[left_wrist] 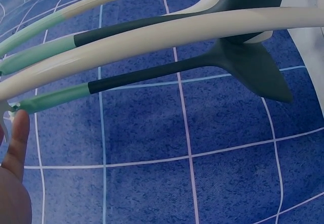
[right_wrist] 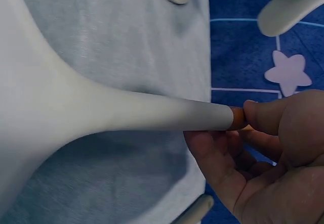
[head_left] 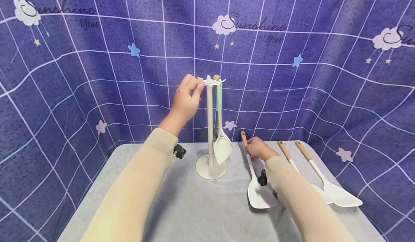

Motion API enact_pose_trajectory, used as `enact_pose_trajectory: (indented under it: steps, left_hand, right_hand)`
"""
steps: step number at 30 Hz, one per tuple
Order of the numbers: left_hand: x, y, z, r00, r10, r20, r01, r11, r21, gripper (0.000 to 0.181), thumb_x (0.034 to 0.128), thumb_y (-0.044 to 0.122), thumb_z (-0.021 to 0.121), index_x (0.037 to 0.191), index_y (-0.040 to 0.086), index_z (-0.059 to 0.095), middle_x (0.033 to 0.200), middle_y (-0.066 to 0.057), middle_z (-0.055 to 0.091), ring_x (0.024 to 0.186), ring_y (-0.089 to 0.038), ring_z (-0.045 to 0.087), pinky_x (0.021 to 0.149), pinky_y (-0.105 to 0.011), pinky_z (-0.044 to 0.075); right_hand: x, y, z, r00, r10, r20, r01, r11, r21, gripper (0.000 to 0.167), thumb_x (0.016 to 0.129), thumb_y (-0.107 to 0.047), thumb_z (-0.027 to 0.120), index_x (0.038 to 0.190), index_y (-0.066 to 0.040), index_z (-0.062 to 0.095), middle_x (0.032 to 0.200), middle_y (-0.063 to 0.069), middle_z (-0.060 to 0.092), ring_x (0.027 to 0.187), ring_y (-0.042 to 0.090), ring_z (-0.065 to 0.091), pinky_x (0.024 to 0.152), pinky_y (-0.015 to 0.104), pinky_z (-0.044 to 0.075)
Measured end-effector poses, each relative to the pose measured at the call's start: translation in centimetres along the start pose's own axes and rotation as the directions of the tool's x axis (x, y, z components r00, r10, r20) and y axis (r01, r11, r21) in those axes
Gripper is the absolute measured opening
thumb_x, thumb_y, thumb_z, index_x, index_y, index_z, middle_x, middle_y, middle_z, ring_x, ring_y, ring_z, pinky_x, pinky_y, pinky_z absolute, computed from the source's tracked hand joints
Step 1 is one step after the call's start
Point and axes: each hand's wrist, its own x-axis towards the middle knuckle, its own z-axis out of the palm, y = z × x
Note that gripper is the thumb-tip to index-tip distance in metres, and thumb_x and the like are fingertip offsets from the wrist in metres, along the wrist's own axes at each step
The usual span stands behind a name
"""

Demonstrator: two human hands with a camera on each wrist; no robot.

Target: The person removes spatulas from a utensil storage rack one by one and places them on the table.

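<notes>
A cream utensil stand point(head_left: 210, 126) with a round base stands upright near the table's back edge. At its top, my left hand point(head_left: 187, 99) pinches the hooked rack point(head_left: 211, 82) between thumb and fingers. Utensils with green handles hang from it, among them a white-headed one point(head_left: 223, 150) and, in the left wrist view, a dark turner point(left_wrist: 258, 75). To the right, my right hand point(head_left: 259, 148) grips the wooden handle of a white spatula point(head_left: 260, 196); thumb and fingers hold it near the white neck in the right wrist view. The spatula's broad head points toward me.
Two more white utensils with wooden handles, one a spatula point(head_left: 340, 195), lie at the table's right side; my right sleeve partly covers the other. The grey-covered table point(head_left: 181, 206) meets a blue grid-patterned curtain point(head_left: 259, 65) behind and at both sides.
</notes>
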Motion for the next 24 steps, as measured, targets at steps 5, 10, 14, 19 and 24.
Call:
enact_pose_trajectory:
  steps: [5,10,14,19,24]
  left_hand:
    - [0.0,0.1,0.0,1.0,0.01,-0.006,-0.01,1.0,-0.009,0.019,0.1155,0.011,0.061,0.108,-0.003,0.073,0.12,-0.021,0.067,0.103,-0.034,0.073,0.076,-0.029,0.068]
    - [0.0,0.3,0.1,1.0,0.017,-0.009,-0.017,1.0,-0.016,0.019,0.115,0.011,0.062,0.107,-0.003,0.073,0.119,-0.022,0.067,0.101,-0.035,0.073,0.077,-0.026,0.067]
    - [0.0,0.3,0.2,1.0,0.007,-0.006,-0.007,1.0,-0.01,0.02,0.1153,0.011,0.061,0.107,-0.003,0.073,0.118,-0.022,0.066,0.098,-0.035,0.073,0.077,-0.026,0.067]
    - [0.0,0.2,0.1,1.0,0.006,-0.006,-0.006,1.0,-0.003,0.02,0.1155,0.01,0.061,0.108,-0.004,0.073,0.119,-0.022,0.067,0.102,-0.034,0.074,0.077,-0.026,0.067]
    - [0.0,0.2,0.2,1.0,0.015,-0.006,-0.015,1.0,-0.005,0.021,0.1156,0.011,0.061,0.107,-0.003,0.073,0.117,-0.022,0.066,0.102,-0.035,0.073,0.077,-0.025,0.067]
  right_hand:
    - [0.5,0.7,1.1,1.0,0.024,-0.001,-0.024,0.997,-0.069,0.031,0.109,-0.007,0.064,0.133,0.009,0.073,0.097,0.014,0.073,0.083,0.023,0.075,0.066,0.041,0.072]
    - [0.9,1.2,1.5,1.0,0.019,0.019,-0.017,0.992,-0.126,0.022,0.109,-0.009,0.063,0.119,0.006,0.076,0.098,0.015,0.072,0.086,0.025,0.074,0.065,0.039,0.072]
    - [1.1,1.5,1.8,0.999,0.029,0.034,-0.024,0.989,-0.144,0.017,0.107,-0.007,0.063,0.108,0.004,0.077,0.09,0.012,0.069,0.08,0.022,0.071,0.062,0.038,0.07]
    - [1.3,1.6,2.1,0.999,0.033,0.028,-0.028,0.985,-0.172,0.018,0.107,-0.006,0.063,0.098,0.001,0.076,0.086,0.011,0.068,0.074,0.021,0.071,0.058,0.037,0.069]
    - [1.4,1.5,2.0,0.999,0.04,0.028,-0.034,0.982,-0.188,0.017,0.105,-0.006,0.064,0.095,0.0,0.076,0.087,0.012,0.068,0.072,0.021,0.071,0.057,0.035,0.068]
